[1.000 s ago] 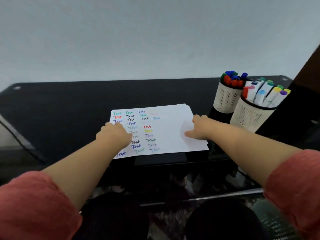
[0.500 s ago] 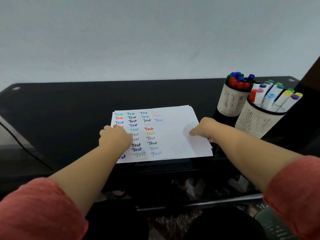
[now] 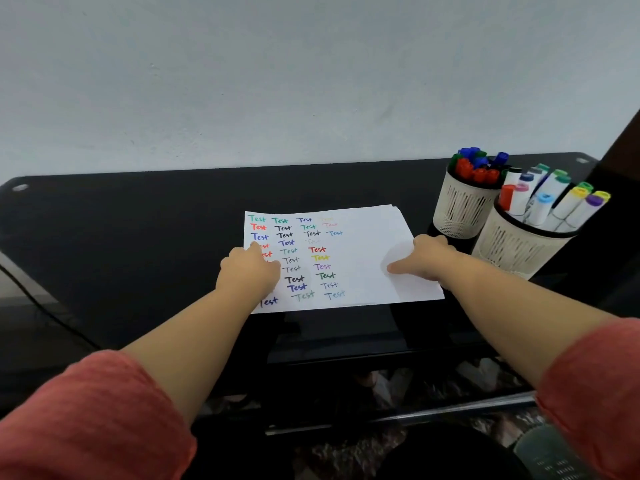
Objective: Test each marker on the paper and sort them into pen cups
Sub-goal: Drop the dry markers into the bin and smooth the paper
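Left hand flat on paper at 9 o'clock, right hand flat at 3; both grips relaxed, holding nothing. Paper mid-desk, long axis 9-to-3. Pen cups at 2 o'clock.

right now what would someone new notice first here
The white paper at the table's middle, covered in coloured "Test" words, with both hands on it: left hand over the writing, right hand on its blank side. To its right stand two pale cups packed with markers.
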### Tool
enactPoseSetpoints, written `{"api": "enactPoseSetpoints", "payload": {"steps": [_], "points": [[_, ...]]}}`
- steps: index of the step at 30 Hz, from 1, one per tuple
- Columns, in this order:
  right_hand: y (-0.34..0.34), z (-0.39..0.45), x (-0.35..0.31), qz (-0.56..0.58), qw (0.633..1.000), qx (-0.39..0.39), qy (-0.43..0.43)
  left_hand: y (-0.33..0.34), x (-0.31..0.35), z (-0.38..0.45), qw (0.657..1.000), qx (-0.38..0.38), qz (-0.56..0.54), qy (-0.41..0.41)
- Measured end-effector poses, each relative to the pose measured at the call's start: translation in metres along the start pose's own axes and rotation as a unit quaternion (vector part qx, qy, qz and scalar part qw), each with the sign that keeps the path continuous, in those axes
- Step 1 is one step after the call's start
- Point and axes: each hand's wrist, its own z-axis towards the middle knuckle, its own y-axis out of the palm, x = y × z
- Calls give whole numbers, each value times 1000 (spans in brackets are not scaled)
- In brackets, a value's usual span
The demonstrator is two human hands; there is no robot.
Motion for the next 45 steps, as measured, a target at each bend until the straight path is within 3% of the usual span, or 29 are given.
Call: {"api": "enactPoseSetpoints", "payload": {"steps": [12,16,24,28,34,40,45], "points": [[-10,-5,29,-136,980,-75,-123,7,-5,-5,999,-18,-32,35],[-10,-5,31,-127,980,-66,-140,5,-8,-15,997,-50,-18,51],[-12,4,35,-66,988,-60,-125,9,-7,-14,998,-38,-14,56],[-17,24,16,-82,989,-1,-121,13,-11,-12,997,-22,8,72],[-20,63,-20,-69,985,59,-150,10,-25,-8,984,-79,56,149],[-15,105,-36,-79,984,52,-151,1,-43,1,958,-141,129,213],[-13,116,-39,-96,983,48,-150,2,-45,4,946,-128,153,255]]}}
